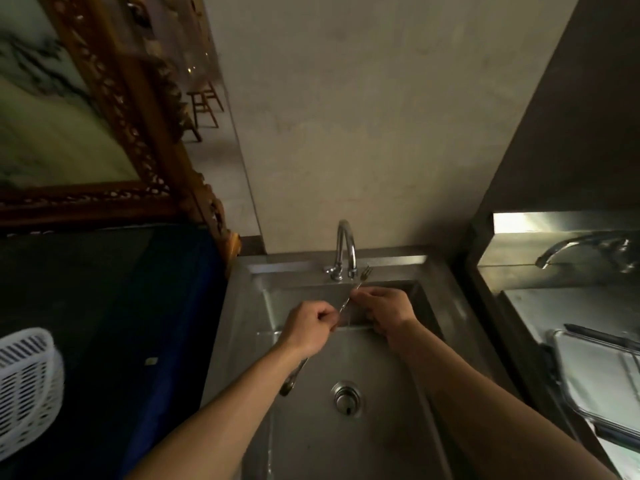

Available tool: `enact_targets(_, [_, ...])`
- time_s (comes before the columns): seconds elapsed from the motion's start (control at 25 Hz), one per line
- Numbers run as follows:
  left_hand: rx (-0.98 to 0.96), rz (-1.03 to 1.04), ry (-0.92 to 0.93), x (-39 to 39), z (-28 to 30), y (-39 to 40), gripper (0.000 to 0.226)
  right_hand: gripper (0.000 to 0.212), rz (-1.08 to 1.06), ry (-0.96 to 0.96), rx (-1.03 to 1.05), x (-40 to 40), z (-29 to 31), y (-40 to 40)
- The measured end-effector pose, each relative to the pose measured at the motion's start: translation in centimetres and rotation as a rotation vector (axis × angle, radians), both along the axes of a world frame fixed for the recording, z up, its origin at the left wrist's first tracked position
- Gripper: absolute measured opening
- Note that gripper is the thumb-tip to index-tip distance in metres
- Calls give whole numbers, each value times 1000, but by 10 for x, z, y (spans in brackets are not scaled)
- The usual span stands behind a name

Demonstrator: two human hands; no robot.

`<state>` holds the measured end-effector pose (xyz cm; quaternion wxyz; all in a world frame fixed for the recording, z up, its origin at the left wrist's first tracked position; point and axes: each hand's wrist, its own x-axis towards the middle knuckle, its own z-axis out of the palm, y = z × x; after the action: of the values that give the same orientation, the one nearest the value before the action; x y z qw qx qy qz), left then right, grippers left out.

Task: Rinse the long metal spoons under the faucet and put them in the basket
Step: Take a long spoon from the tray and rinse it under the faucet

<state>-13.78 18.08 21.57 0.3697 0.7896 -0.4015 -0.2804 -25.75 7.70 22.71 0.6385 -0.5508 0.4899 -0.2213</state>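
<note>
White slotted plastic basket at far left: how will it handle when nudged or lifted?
The white slotted plastic basket is probably light, since its walls are mostly open slots. It likely slides or tips easily if spoons drop against one side. Thin plastic walls may flex under a grip.

A white slotted plastic basket (26,382) sits on a dark blue surface (166,323); grey steel sink (381,445), silver curved faucet (346,249), a carved, perhaps gilded brown frame (138,109).

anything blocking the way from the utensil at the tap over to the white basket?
Nothing visible. Both hands hold the thin utensil under the faucet; the white basket sits far left on a dark counter, with only the sink's rim between.
</note>
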Motion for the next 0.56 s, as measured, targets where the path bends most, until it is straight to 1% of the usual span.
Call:
enact_targets(0.12, [66,-22,-14,15,-18,12,27,8,-20,53,14,11,-18,9])
enact_targets(0.2, [75,-37,11,20,-31,13,28,8,-44,71,12,16,-27,8])
enact_targets(0.36, [91,-38,54,23,-52,10,23,15,-49,119,17,18,-47,4])
enact_targets(0.56, [178,-42,70,20,-87,-5,21,9,-84,89,154,20,-90,-16])
